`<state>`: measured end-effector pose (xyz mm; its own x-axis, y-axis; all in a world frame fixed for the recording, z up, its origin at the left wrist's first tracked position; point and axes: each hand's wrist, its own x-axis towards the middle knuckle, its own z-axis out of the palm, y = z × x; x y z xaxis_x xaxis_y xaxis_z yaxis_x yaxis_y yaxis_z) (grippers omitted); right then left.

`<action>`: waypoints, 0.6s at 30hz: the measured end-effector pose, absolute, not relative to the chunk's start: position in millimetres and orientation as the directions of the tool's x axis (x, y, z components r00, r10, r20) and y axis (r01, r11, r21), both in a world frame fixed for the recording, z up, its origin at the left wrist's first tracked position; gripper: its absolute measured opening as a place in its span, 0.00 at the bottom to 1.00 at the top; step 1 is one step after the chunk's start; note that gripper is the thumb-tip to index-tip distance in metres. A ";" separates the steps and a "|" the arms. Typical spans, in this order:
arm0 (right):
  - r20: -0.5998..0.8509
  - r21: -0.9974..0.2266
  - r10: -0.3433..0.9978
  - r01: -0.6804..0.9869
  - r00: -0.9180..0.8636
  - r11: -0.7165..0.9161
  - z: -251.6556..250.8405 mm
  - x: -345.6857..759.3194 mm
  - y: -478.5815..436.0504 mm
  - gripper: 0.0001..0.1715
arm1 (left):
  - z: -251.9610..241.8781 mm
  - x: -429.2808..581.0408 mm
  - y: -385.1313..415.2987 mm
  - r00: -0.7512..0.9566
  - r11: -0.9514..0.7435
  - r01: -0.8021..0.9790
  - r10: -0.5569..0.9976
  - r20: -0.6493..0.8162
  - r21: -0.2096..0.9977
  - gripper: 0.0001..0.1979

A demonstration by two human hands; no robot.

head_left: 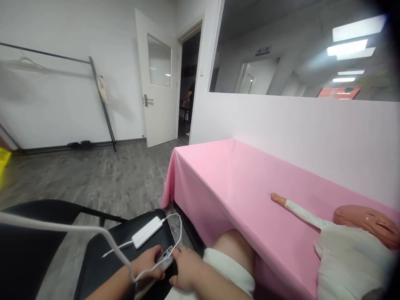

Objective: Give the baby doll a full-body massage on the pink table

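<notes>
On a black chair seat (125, 237), my left hand (148, 262) has its fingers and thumb curled around a small pale device (165, 259) with dark round spots. My right hand (189, 266) bends its fingertips onto the far end of the same device, which both hands partly hide. A thin white cable (180, 227) loops past my fingers to a white rectangular box (146, 232) lying on the seat. A thicker white cord (78, 229), close to the camera, crosses in front of my left wrist.
To the right, a pink cloth covers a table (218, 179); a baby doll (346, 254) in white clothes lies on it. A clothes rack (103, 104) and an open door (159, 112) stand behind. Beyond the doorway, a person (190, 98) is partly visible.
</notes>
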<state>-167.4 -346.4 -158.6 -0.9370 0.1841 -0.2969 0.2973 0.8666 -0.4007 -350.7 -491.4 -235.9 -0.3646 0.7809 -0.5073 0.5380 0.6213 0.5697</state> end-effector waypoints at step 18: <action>-0.312 -0.567 0.393 0.501 -0.865 0.654 -160.3 -149.3 -321.6 0.37 | -274.5 -382.2 -533.2 -0.599 0.679 0.710 0.722 -0.346 0.186 0.40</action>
